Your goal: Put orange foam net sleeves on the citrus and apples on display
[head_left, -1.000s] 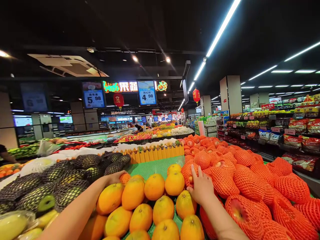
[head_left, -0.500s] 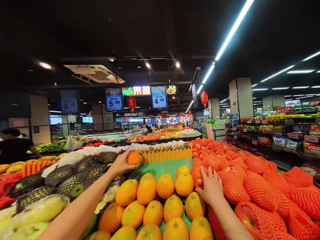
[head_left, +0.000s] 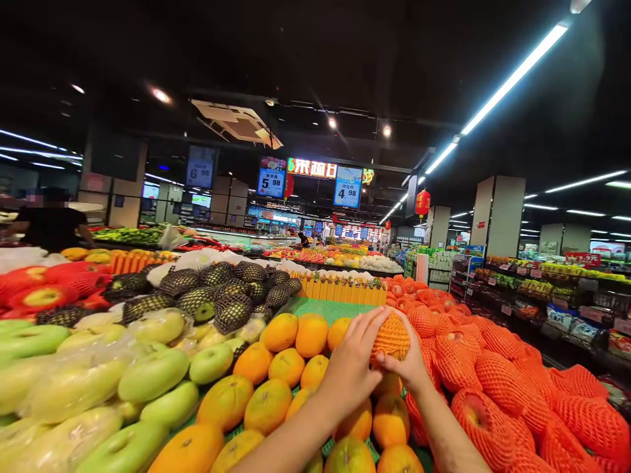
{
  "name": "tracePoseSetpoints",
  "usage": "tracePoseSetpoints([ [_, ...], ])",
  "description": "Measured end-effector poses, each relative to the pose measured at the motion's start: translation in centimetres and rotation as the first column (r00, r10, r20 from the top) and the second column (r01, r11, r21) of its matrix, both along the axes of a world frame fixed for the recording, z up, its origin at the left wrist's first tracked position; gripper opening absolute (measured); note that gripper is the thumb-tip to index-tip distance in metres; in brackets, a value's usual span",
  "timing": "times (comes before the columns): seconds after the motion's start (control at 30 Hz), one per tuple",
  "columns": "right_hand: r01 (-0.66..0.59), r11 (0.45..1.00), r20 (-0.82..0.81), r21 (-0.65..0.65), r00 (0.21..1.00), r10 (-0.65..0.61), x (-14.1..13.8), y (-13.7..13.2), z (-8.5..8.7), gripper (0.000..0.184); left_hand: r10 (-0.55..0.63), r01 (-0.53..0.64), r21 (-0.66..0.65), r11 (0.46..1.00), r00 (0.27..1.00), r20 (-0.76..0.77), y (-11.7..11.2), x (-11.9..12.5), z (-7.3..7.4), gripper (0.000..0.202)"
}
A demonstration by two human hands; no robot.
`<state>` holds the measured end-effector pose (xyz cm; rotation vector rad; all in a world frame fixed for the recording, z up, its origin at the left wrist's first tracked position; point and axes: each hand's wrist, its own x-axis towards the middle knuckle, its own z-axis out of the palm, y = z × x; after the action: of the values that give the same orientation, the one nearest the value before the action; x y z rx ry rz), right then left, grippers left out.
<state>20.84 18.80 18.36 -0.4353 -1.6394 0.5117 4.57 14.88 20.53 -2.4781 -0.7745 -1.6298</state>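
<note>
Both of my hands meet over the right side of the display, around an orange in an orange foam net. My left hand wraps it from the left, fingers over its far side. From the right, my right hand grips it with the thumb across its lower front. Bare oranges lie in rows on green matting below and to the left, partly hidden by my forearms. Just right of my hands are apples in red foam nets.
Green apples and fruit in black nets lie to the left. A low yellow fence edges the matting at the back. A person in dark clothes is at far left. Stocked shelves stand on the right.
My left hand has carried the netted orange from the left over to the right. My right hand has left the red-netted fruit and now holds the orange too. The view has turned left.
</note>
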Motion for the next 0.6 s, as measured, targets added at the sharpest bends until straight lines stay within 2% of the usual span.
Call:
tracePoseSetpoints([
  [0.1, 0.143, 0.989, 0.094, 0.023, 0.985, -0.144, -0.2, -0.6, 0.4, 0.086, -0.105, 0.117, -0.145, 0.982, 0.990, 0.090, 1.0, -0.5, -2.0, 0.091],
  [0.17, 0.297, 0.953, 0.182, 0.054, 0.936, -0.302, -0.2, -0.9, 0.5, 0.086, -0.173, 0.210, -0.255, 0.944, 0.972, 0.160, 2.0, -1.5, -2.6, 0.094],
  [0.23, 0.382, 0.920, 0.245, 0.090, 0.887, -0.392, -0.4, -1.1, 0.4, 0.088, -0.191, 0.247, -0.335, 0.909, 0.963, 0.191, 2.5, -2.3, -2.9, 0.102],
  [0.37, 0.385, 0.911, 0.261, 0.151, 0.873, -0.412, -0.8, -0.9, -0.5, 0.091, -0.105, 0.162, -0.365, 0.917, 0.980, 0.171, 2.1, -2.2, -3.3, 0.102],
  [0.47, 0.405, 0.897, 0.211, 0.177, 0.875, -0.437, -0.9, -0.7, -0.9, 0.090, -0.002, 0.119, -0.414, 0.902, 0.962, 0.273, 2.4, -1.4, -3.9, 0.090],
  [0.53, 0.405, 0.902, 0.196, 0.150, 0.882, -0.429, -0.8, -0.7, -0.8, 0.082, 0.014, 0.191, -0.472, 0.861, 0.918, 0.397, 3.3, -0.8, -4.6, 0.084],
  [0.6, 0.392, 0.908, 0.212, 0.148, 0.884, -0.417, -0.8, -0.9, -0.4, 0.066, -0.017, 0.320, -0.482, 0.816, 0.846, 0.533, 4.4, -0.3, -5.3, 0.082],
])
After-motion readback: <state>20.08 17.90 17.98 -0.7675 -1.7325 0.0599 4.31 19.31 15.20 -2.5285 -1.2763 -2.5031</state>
